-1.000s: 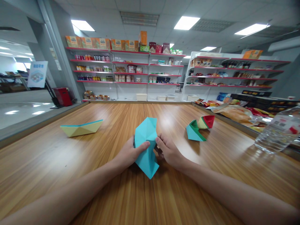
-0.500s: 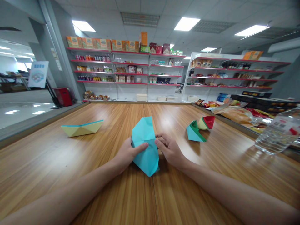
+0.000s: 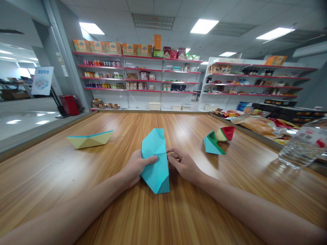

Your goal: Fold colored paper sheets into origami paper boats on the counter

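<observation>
A light-blue sheet of folded paper [image 3: 154, 173], creased and with angled corners, is held up over the table in front of me. My left hand [image 3: 136, 169] is closed on its left side, the thumb lying across the front and the other fingers hidden behind. At the right edge, my right hand [image 3: 184, 164] has its thumb and index finger bent together against the paper. Its remaining fingers curl underneath. Below the right hand, the lower right corner shows a folded flap.
A yellow paper boat [image 3: 90, 141] with a blue rim sits at left. To the right stand a blue-and-green folded paper piece [image 3: 213, 144] and a red-and-yellow one [image 3: 226, 133]. A clear plastic bottle [image 3: 301, 146] and snack packets [image 3: 258, 124] line the right side of the wooden table [image 3: 122, 211].
The blue paper has shifted slightly left and turned a little, and its lower right flap now shows. My right thumb has moved from the paper's front to its right edge.
</observation>
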### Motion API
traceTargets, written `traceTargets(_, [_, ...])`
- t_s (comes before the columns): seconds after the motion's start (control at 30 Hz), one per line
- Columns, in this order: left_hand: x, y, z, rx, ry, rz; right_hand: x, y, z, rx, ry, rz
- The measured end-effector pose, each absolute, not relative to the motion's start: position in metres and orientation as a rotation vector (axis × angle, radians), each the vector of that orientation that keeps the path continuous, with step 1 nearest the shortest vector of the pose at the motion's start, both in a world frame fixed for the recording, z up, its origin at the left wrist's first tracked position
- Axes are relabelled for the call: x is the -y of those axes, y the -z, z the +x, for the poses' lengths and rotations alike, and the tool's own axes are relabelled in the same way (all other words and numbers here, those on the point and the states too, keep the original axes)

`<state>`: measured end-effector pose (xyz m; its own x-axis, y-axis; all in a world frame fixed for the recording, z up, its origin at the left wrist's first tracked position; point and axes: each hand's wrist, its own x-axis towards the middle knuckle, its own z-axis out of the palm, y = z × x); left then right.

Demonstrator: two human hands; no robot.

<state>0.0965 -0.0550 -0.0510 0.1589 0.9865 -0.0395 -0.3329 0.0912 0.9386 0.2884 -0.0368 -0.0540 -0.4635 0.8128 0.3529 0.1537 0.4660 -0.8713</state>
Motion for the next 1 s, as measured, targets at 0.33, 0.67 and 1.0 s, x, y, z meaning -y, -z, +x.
traceTargets(0.33, [0.064, 0.052, 0.102, -0.902, -1.250, 1.336, 0.043, 0.050, 0.287, 1.986, -0.999, -0.652])
traceTargets(0.67, [0.063, 0.052, 0.100, -0.955, -1.269, 1.616, 0.037, 0.055, 0.296, 1.992, -0.538, -0.934])
traceTargets(1.0, [0.073, 0.030, 0.099, -0.671, -1.079, 1.355, 0.049, 0.050, 0.293, 2.417, -0.256, -0.667])
